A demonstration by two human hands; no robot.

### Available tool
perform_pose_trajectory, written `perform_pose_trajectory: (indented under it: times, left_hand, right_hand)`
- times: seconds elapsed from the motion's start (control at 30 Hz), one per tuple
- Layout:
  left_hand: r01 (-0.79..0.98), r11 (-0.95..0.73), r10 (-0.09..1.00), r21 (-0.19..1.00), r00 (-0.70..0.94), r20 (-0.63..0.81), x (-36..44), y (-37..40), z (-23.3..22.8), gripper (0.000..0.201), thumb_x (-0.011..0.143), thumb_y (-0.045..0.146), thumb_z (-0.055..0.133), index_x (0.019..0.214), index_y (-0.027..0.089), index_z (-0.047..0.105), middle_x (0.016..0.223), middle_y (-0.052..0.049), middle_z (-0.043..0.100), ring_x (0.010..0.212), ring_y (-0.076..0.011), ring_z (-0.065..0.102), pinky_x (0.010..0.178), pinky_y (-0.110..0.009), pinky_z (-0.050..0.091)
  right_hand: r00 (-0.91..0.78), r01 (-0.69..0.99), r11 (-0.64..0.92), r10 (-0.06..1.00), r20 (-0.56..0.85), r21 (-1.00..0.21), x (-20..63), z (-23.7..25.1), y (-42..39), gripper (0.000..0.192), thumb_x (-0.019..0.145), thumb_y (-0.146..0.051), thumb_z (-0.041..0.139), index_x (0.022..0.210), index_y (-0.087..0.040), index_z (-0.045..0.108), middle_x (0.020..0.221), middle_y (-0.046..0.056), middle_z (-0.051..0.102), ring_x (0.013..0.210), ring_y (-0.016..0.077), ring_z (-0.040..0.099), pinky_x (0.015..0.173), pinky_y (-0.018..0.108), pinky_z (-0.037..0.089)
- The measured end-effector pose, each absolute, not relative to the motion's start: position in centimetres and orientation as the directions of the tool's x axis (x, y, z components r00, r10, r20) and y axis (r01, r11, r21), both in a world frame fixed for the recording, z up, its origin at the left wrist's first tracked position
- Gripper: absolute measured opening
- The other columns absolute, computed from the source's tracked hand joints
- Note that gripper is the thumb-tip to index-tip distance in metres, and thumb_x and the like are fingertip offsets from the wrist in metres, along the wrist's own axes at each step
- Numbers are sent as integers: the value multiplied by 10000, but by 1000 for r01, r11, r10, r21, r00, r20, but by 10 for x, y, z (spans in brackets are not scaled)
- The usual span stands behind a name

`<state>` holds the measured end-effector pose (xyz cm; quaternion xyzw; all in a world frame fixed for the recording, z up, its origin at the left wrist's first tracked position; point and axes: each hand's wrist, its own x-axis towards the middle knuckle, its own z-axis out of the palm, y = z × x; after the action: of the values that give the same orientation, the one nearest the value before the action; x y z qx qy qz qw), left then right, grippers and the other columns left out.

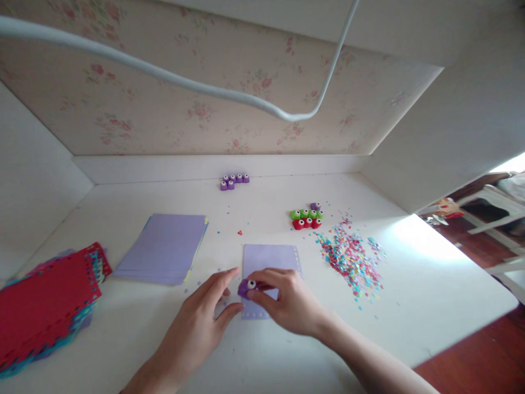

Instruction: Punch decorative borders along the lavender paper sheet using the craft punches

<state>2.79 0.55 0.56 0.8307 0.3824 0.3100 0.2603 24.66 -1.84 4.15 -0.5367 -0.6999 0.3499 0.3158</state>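
Note:
A purple craft punch [245,288] is gripped between the thumb and fingers of my right hand [283,295], at the left edge of a lilac sheet of paper [268,256]. Small punched holes run down the sheet's right edge and along its near edge. My left hand [207,306] is just left of the punch, thumb and fingers apart, with nothing in it. Part of the sheet is hidden under my right hand, and whether the punch has paper in its slot cannot be made out.
Left of the sheet lies a lilac paper stack [164,246]; farther left are punched red and blue sheets [49,301]. Green and red punches [305,219] stand at the right, purple ones [233,180] at the back. Confetti [353,260] is heaped at right. A white cable [184,82] hangs across above.

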Motion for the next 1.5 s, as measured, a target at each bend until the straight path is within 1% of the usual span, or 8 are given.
perform_pose_trajectory:
  times: [0.1, 0.2, 0.33, 0.8, 1.07, 1.2, 1.33, 1.5]
  left_hand:
    - [504, -604, 780, 617, 531, 331, 24, 3, 5, 399, 992, 423, 529, 1357, 276, 462, 1132, -50, 661, 871, -172, 681, 822, -298, 587]
    - [518, -675, 729, 526, 576, 370, 19, 3, 3, 361, 1011, 365, 506, 1355, 264, 470, 1191, -64, 653, 1006, -202, 673, 893, -332, 569]
    - [538, -726, 686, 427, 599, 413, 15, 5, 2, 321, 1020, 297, 485, 1334, 236, 503, 1195, -71, 661, 1061, -223, 663, 908, -366, 566]
    - [579, -718, 696, 387, 593, 404, 8, 11, -1, 251, 1009, 218, 469, 1242, 196, 560, 1148, -78, 662, 995, -236, 663, 847, -401, 559]
    - [520, -711, 680, 474, 681, 273, 17, 2, 9, 156, 984, 165, 501, 1019, 229, 639, 987, -27, 670, 889, -229, 632, 825, -437, 523]
    - [511, -704, 665, 493, 718, 206, 19, -1, 12, 171, 975, 135, 508, 1013, 234, 641, 1031, -11, 675, 947, -222, 610, 902, -451, 487]
    - [504, -723, 642, 472, 743, 190, 17, 0, 8, 284, 930, 80, 555, 1159, 237, 614, 1197, -2, 665, 1057, -220, 581, 964, -427, 455]
    - [501, -755, 621, 423, 753, 218, 15, 1, 4, 419, 886, 22, 546, 1232, 251, 600, 1307, 0, 623, 1140, -223, 553, 998, -425, 443]
  right_hand:
    - [18, 540, 46, 998, 67, -840, 288, 48, 12, 214, 883, -373, 656, 1034, -247, 740, 954, 25, 773, 831, 184, 736, 771, 297, 589]
    - [323, 752, -142, 931, 172, -644, 343, 52, 54, 330, 852, -503, 635, 1030, -253, 755, 896, 25, 779, 808, 207, 737, 751, 323, 577]
    - [422, 830, -250, 866, 268, -500, 399, 49, 100, 364, 812, -495, 643, 988, -206, 777, 1031, 104, 752, 969, 293, 696, 887, 424, 512]
    - [446, 884, -381, 861, 245, -270, 430, 27, 127, 295, 777, -449, 648, 838, -195, 786, 1136, 142, 701, 1053, 333, 632, 931, 449, 482]
    - [103, 946, -38, 977, 188, -322, 333, 34, 156, 317, 899, -334, 561, 1153, -214, 708, 1150, 65, 718, 969, 212, 680, 909, 327, 507]
    - [-105, 927, 150, 984, 147, -343, 265, 23, 195, 435, 918, -280, 590, 1349, -224, 584, 1409, 74, 576, 1215, 213, 580, 1044, 311, 435]
    - [-149, 919, 187, 980, 133, -346, 223, 19, 236, 430, 957, -316, 601, 1363, -190, 533, 1476, 119, 477, 1314, 292, 482, 1088, 524, 383]
    - [-58, 925, 95, 992, 112, -368, 208, 18, 250, 315, 967, -352, 593, 1226, -173, 607, 1306, 104, 591, 1164, 265, 583, 990, 508, 472]
